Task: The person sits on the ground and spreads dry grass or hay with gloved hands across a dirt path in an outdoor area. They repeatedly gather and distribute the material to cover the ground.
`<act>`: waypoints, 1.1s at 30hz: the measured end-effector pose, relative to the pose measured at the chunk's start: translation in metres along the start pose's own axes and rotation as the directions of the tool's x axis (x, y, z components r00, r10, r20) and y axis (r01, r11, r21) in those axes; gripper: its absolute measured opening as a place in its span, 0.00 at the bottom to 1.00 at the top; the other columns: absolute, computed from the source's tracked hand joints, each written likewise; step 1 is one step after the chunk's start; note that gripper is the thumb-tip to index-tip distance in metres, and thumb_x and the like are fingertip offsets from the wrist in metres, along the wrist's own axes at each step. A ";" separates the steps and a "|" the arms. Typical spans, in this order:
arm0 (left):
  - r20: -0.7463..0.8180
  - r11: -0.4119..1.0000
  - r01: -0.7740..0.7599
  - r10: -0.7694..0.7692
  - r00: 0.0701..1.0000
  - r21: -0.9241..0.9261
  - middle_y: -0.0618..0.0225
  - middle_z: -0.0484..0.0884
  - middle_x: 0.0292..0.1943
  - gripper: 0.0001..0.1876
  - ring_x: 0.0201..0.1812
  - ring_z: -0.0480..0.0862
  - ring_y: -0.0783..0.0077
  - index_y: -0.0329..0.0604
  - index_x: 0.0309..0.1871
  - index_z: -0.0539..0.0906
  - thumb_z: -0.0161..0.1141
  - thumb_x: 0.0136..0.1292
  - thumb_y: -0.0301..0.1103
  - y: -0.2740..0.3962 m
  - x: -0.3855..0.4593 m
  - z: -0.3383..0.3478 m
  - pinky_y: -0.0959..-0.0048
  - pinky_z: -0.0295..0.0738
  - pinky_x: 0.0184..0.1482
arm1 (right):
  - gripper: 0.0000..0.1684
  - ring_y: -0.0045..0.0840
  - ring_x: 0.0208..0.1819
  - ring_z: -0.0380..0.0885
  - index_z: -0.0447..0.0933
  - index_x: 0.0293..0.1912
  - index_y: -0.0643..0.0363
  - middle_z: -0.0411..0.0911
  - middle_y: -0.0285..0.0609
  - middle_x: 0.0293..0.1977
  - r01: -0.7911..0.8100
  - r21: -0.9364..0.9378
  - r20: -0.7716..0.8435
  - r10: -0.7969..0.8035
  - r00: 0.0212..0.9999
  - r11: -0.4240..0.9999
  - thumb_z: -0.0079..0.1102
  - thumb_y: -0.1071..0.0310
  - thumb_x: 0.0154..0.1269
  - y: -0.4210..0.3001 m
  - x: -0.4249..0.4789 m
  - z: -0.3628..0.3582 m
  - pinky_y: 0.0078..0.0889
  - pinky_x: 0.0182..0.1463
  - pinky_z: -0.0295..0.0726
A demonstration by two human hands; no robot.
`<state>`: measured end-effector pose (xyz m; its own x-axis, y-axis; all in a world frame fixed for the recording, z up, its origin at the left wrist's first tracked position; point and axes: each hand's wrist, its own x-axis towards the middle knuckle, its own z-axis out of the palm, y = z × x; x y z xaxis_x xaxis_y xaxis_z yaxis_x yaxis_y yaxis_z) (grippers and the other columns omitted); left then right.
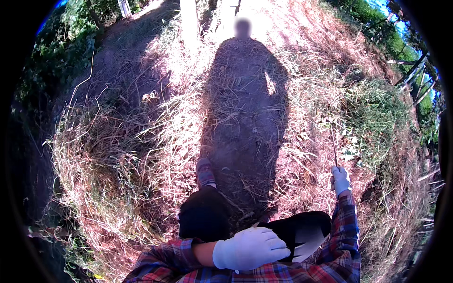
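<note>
My right hand [341, 179], in a white glove, is closed around the near end of a thin dark rod or stick [334, 145] at the right. The far end of the rod reaches into pale-leaved weeds [350, 141] beside green grass. My left hand [252, 248], also gloved in white, lies across the front of my body, above the plaid shirt and near my bent right leg. Its fingers are bent and the palm is hidden, so whether it holds anything does not show. One shoe [205, 172] rests on the ground ahead of my dark-trousered left knee.
Dry cut grass [106, 155] covers the ground on both sides of a dirt strip, where my shadow [244, 106] falls. Bright pale posts [188, 21] stand ahead. Leafy bushes [56, 60] line the left, and leaning poles [416, 70] stand at the upper right.
</note>
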<state>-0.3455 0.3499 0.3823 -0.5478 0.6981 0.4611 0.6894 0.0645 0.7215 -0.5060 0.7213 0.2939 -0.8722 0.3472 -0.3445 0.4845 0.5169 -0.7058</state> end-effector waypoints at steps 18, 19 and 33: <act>-0.179 0.966 0.188 -0.156 0.972 0.178 0.65 0.81 0.36 0.16 0.36 0.80 0.67 0.42 0.37 0.84 0.60 0.41 0.35 -0.071 0.039 -0.097 0.70 0.78 0.40 | 0.23 0.24 0.06 0.55 0.65 0.27 0.52 0.56 0.31 0.09 -0.694 0.292 0.445 0.548 0.708 0.658 0.47 0.43 0.65 0.047 0.094 0.363 0.32 0.11 0.58; -0.179 0.959 0.212 -0.179 0.968 0.190 0.65 0.81 0.36 0.16 0.36 0.80 0.67 0.42 0.37 0.84 0.60 0.41 0.35 -0.074 0.040 -0.099 0.70 0.78 0.39 | 0.24 0.25 0.06 0.55 0.66 0.27 0.54 0.57 0.32 0.09 -0.690 0.265 0.514 0.506 0.692 0.674 0.46 0.44 0.66 0.055 0.057 0.379 0.32 0.11 0.58; -0.219 0.931 0.222 -0.162 0.962 0.289 0.65 0.80 0.37 0.17 0.36 0.79 0.67 0.42 0.37 0.84 0.60 0.39 0.34 -0.075 0.045 -0.097 0.71 0.79 0.39 | 0.24 0.22 0.06 0.56 0.65 0.26 0.54 0.57 0.32 0.09 -0.583 0.642 0.344 0.492 0.800 0.498 0.47 0.43 0.66 0.008 0.127 0.361 0.32 0.08 0.59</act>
<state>-0.4680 0.3069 0.3988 -0.7426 0.5047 0.4402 0.6569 0.4211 0.6254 -0.6373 0.4870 0.0206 -0.4819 0.2629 -0.8358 0.7068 -0.4472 -0.5482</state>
